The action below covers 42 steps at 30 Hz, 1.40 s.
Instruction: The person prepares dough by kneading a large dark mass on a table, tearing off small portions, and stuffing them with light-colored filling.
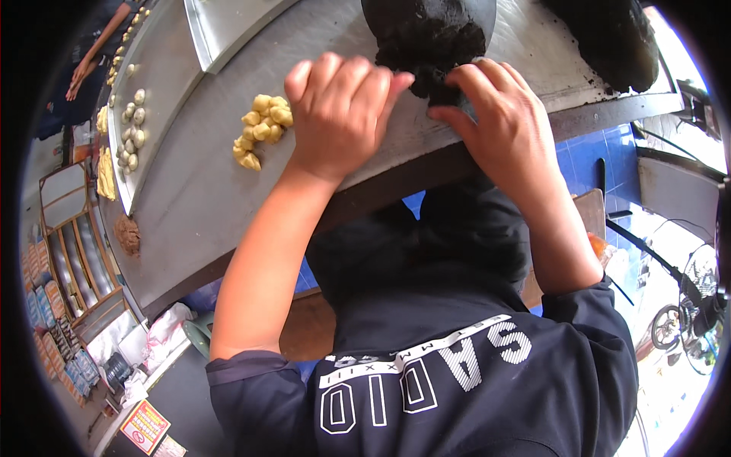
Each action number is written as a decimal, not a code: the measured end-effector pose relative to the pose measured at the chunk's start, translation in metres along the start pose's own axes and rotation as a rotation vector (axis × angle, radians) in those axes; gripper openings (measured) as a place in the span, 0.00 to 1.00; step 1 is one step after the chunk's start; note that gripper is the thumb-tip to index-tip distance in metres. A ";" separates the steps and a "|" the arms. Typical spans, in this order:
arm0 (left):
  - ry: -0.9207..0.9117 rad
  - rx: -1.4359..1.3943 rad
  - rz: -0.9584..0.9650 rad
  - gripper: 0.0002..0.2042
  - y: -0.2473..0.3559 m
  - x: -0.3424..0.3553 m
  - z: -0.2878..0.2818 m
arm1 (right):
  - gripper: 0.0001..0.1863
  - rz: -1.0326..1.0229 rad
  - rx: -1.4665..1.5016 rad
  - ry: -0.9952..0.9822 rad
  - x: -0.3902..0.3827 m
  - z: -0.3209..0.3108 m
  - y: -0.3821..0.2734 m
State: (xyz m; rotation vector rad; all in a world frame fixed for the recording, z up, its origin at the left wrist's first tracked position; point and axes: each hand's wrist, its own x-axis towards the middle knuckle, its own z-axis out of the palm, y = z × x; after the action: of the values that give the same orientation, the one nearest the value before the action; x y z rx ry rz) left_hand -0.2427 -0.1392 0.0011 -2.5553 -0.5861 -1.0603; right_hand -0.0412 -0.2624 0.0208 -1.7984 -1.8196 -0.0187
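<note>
A large mass of black dough (430, 34) sits at the far edge of view, its near side torn and crumbly. My right hand (499, 107) is at its near right side, thumb and forefinger around a small black dough piece (442, 90) that hangs off the mass. Just left of it, my left hand (339, 110) has curled fingers and a thumb stretched toward the black dough. The back of that hand hides whatever lies under its fingers. Beside my left wrist lies a cluster of small yellow dough pieces (263, 126).
Another long black lump (609, 42) rests at the table's right end. A metal tray (152, 84) with pale round balls (133, 126) stands to the left, near a brown dough lump (127, 234). Another person's hands (78, 78) show at far left. The table edge (381, 183) runs before me.
</note>
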 end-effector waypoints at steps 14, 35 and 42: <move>-0.435 -0.026 -0.471 0.09 -0.021 -0.049 -0.099 | 0.10 -0.103 0.262 0.022 0.007 -0.010 0.002; -0.185 -0.897 -1.070 0.19 0.019 -0.060 -0.088 | 0.13 -0.143 0.779 0.038 0.015 0.014 -0.059; -0.200 -0.549 -0.618 0.17 0.013 -0.042 -0.070 | 0.10 -0.349 0.592 -0.031 0.004 0.022 -0.067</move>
State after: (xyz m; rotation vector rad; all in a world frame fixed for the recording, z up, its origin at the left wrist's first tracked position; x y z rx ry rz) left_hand -0.3051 -0.1910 0.0166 -3.0629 -1.3690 -1.2997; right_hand -0.1106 -0.2562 0.0291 -1.0706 -1.8826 0.3749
